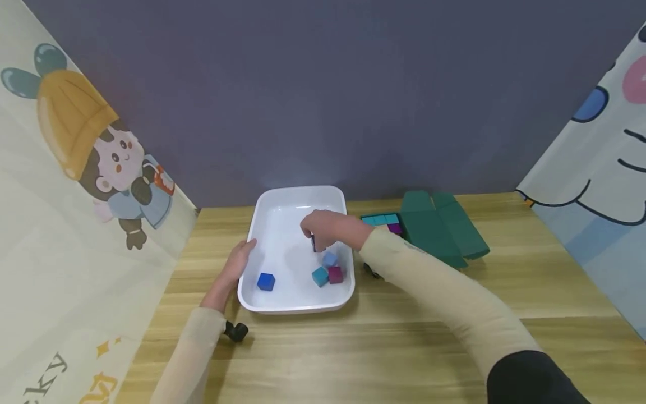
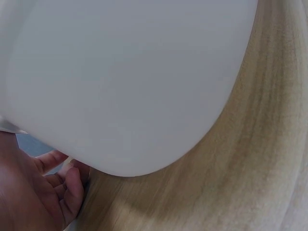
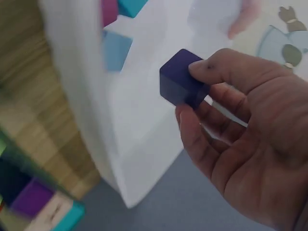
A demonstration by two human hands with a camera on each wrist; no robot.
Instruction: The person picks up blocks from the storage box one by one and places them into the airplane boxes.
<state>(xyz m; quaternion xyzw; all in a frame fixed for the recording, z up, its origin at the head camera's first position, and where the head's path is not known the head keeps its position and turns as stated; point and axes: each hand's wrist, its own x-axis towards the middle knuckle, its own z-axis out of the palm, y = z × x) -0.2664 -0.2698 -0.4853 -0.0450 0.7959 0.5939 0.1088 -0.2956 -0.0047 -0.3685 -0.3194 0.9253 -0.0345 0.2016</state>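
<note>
A white tray (image 1: 287,306) lies on the wooden table. My left hand (image 1: 237,261) holds its left rim; the left wrist view shows curled fingers (image 2: 72,185) beside the tray's outer wall (image 2: 130,96). Above the tray's interior, my right hand (image 3: 255,110) pinches a dark purple cube (image 3: 180,77) between thumb and fingers. In the head view that cube is mostly hidden by the hand (image 1: 325,227). Below it, a light blue cube (image 1: 330,259), a teal cube (image 1: 320,276) and a magenta cube (image 1: 335,275) sit close together. One blue cube (image 1: 266,281) sits apart, at the tray's near left.
Right of the tray stands a dark green box with teal cubes (image 1: 386,219) and a purple cube (image 1: 395,229) in it, partly behind my right forearm. Its green flaps (image 1: 434,230) spread over the table (image 1: 504,269). A grey wall (image 1: 323,101) rises behind the tray.
</note>
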